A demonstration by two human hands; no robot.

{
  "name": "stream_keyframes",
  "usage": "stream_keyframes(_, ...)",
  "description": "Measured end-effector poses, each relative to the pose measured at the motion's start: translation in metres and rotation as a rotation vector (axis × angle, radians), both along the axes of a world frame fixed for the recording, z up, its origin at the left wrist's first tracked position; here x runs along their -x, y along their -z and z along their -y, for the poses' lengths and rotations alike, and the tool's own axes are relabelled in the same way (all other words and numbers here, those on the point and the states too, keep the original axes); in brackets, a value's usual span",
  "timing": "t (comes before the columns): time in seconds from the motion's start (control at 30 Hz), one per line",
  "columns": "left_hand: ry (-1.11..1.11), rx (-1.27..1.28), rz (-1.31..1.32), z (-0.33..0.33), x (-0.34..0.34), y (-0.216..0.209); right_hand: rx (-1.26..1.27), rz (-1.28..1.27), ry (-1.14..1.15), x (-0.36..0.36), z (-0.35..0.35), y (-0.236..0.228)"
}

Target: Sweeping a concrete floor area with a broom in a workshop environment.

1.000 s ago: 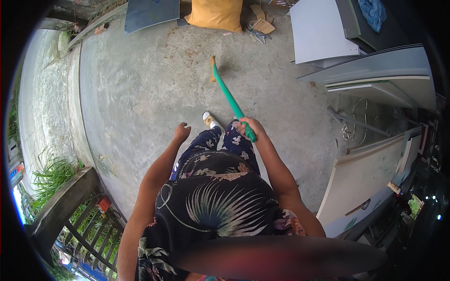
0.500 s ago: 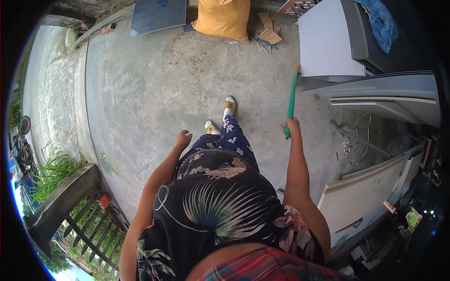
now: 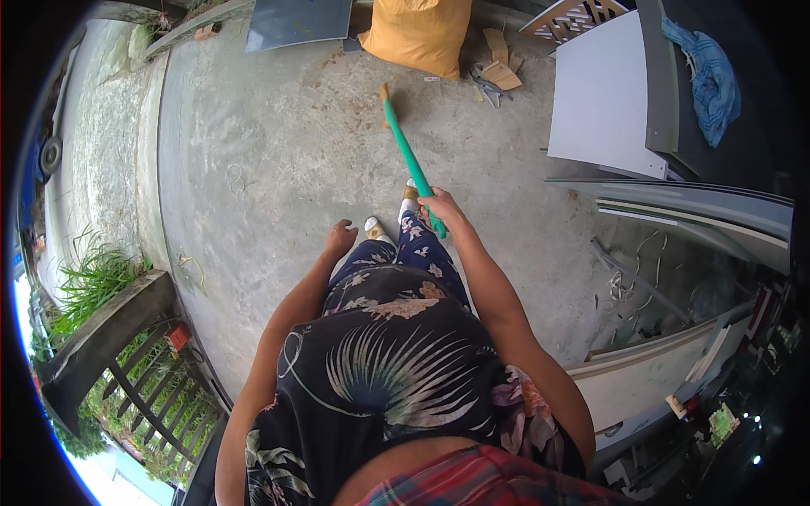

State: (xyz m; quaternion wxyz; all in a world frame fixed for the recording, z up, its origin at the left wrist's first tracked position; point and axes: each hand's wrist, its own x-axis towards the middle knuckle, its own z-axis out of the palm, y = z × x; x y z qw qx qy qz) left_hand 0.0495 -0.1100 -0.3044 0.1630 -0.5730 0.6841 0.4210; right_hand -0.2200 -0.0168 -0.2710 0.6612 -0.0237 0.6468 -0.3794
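Note:
My right hand [image 3: 440,208] is wrapped round the near end of a broom's long green handle [image 3: 405,152], in front of my body. The handle slants away to the far left, and the broom's tan head [image 3: 385,90] is at the concrete floor, largely hidden edge-on. My left hand [image 3: 340,239] hangs beside my left thigh with nothing in it, its fingers loosely bent and apart. My feet in white socks and tan slippers stand just beyond the hands.
A large yellow sack [image 3: 418,38] stands ahead, beside flat cardboard pieces [image 3: 501,74] and a dark panel [image 3: 299,24]. White and grey boards [image 3: 601,97] and leaning panels [image 3: 675,196] line the right. A wooden bench-like railing [image 3: 110,337] with green plants is at the left.
My right hand has swung the broom from the right side to in front of my body, its head now far left of where it was. My left hand has hardly moved.

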Motion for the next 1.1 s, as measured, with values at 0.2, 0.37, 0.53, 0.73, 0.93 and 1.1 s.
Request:
stream_keyframes(0.2, -0.055, -0.007, -0.008, 0.007, 0.009, -0.006, -0.027, -0.205, 0.04, 0.007, -0.036, -0.01)
stream_keyframes(0.37, -0.124, 0.008, 0.057, 0.004, -0.021, 0.005, -0.22, -0.253, 0.246, 0.04, -0.062, -0.001)
stream_keyframes(0.53, -0.192, -0.007, 0.091, 0.002, -0.036, 0.004, -0.316, 0.2, 0.613, 0.049, -0.022, 0.034)
stream_keyframes(0.73, -0.315, -0.02, 0.045, 0.006, -0.047, -0.01, -0.258, 0.394, 0.33, -0.1, 0.092, -0.005)
stream_keyframes(0.93, -0.343, -0.053, 0.027, 0.027, -0.073, -0.013, -0.048, 0.385, -0.091, -0.131, 0.139, -0.01)
stream_keyframes(1.1, -0.485, -0.037, -0.025, 0.047, -0.127, 0.0, -0.018, 0.182, -0.125, -0.13, 0.105, -0.058)
